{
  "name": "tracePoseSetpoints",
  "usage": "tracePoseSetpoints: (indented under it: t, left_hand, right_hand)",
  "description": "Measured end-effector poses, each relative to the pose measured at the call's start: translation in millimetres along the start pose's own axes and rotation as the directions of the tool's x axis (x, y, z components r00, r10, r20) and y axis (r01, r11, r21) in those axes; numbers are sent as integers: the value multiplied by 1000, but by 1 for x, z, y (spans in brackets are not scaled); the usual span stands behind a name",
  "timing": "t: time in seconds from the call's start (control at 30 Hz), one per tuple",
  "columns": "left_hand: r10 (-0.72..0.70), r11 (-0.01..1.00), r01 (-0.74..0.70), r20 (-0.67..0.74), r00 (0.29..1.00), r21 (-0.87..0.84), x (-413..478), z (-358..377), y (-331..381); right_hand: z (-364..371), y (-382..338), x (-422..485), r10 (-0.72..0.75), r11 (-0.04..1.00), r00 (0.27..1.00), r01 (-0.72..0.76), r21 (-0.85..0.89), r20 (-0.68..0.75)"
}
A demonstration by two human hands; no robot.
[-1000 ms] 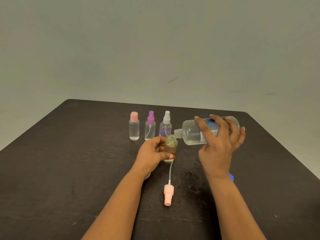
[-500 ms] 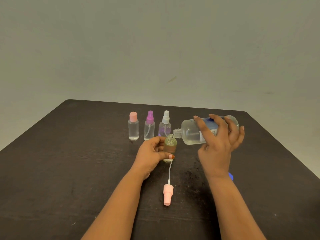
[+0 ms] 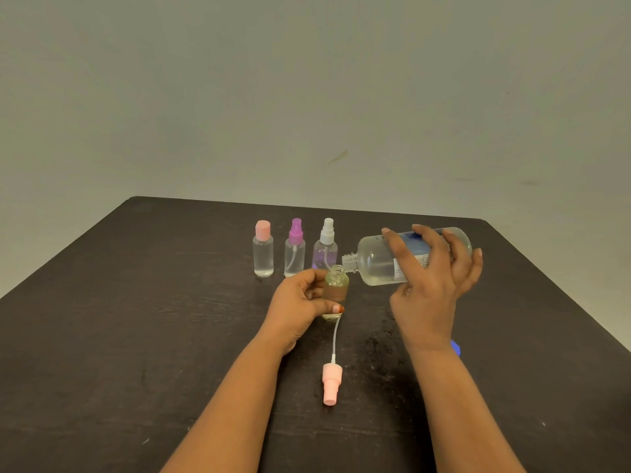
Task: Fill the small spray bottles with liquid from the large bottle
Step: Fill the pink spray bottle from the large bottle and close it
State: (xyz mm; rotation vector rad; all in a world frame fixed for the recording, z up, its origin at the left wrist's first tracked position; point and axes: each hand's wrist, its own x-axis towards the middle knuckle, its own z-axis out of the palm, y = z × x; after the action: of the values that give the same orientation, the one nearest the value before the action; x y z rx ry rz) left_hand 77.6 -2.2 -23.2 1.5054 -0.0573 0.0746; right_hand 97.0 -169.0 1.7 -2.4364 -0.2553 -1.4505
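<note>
While tipped near-level, mouth just above the small neck | head: large clear plastic bottle judged light, smooth, squeezable, best gripped mid-body | held at its label by right hand, fingers spread, wrist bent | small clear open-necked bottle mid dark table, gripped upright by left hand

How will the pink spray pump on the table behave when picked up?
Probably very light: the pink spray pump is small plastic. Its thin dip tube curves, so it likely flexes. Lying on its side, it may roll if nudged.
</note>
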Motion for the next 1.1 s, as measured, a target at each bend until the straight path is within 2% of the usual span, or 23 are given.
tracePoseSetpoints:
  t: [1.1]
  left_hand:
    - [5,1000,-5,-6,1000,18,0,-1,-2]
  right_hand:
    - [1,0,-2,19,1000,1000,-19,-3,-4]
